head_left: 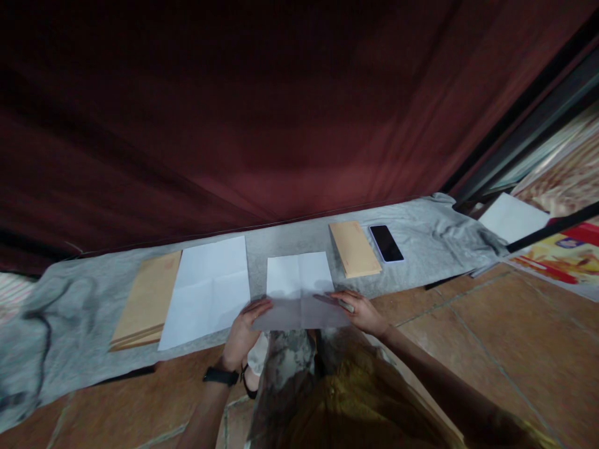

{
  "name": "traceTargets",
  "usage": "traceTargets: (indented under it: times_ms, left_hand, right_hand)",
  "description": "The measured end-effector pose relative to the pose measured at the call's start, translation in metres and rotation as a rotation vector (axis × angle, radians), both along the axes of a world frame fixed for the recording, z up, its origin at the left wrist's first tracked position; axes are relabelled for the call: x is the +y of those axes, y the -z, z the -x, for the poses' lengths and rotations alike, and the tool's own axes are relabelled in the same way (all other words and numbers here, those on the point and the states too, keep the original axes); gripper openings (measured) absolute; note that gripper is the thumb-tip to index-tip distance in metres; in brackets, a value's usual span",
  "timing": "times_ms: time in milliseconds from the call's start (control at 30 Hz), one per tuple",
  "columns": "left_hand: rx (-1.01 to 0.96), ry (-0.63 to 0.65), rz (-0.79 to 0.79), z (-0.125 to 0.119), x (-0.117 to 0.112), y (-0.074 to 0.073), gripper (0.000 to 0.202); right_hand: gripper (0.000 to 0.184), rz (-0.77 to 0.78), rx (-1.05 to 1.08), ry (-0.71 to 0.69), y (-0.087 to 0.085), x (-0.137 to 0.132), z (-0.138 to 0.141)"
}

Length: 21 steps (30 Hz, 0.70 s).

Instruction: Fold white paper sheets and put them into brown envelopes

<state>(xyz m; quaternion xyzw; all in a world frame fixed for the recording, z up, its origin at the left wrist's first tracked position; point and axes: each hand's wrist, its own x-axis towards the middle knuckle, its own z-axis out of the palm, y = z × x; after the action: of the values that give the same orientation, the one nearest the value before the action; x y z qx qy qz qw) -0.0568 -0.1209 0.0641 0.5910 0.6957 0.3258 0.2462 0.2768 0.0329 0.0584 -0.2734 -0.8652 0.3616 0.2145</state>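
Observation:
A creased white sheet of paper [299,280] lies on the grey cloth [281,243] straight in front of me. Its near edge is lifted off the cloth. My left hand [244,330] pinches the near left corner of the sheet, fingers closed on it. My right hand [359,310] grips the near right corner, thumb on top. A black watch sits on my left wrist.
Left of the sheet lie a larger white paper stack [208,290] and a pile of brown envelopes [147,299]. To the right are a brown envelope [354,248] and a black phone [386,243]. A dark red curtain hangs behind. Brown tiled floor lies below.

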Motion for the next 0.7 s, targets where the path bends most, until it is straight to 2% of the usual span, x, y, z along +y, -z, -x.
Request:
traceTargets:
  times_ms: [200, 333, 500, 600, 700]
  left_hand:
    - [-0.017, -0.223, 0.078, -0.005, 0.017, 0.004, 0.025]
    - [0.009, -0.288, 0.069, -0.006, 0.027, 0.006, 0.028]
    - [0.015, -0.347, 0.043, -0.007, 0.038, 0.007, 0.027]
    - [0.006, -0.372, 0.030, -0.009, 0.043, 0.007, 0.038]
    - [0.001, -0.392, 0.032, -0.012, 0.046, 0.005, 0.049]
  right_hand:
    - [0.026, 0.120, 0.059, 0.181, 0.012, 0.009, 0.018]
    - [0.024, 0.165, 0.060, 0.322, 0.015, 0.012, 0.033]
    - [0.028, 0.174, 0.028, 0.402, 0.018, 0.015, 0.044]
    - [0.026, 0.163, 0.030, 0.453, 0.022, 0.016, 0.047]
    - [0.036, 0.137, -0.001, 0.495, 0.024, 0.016, 0.050]
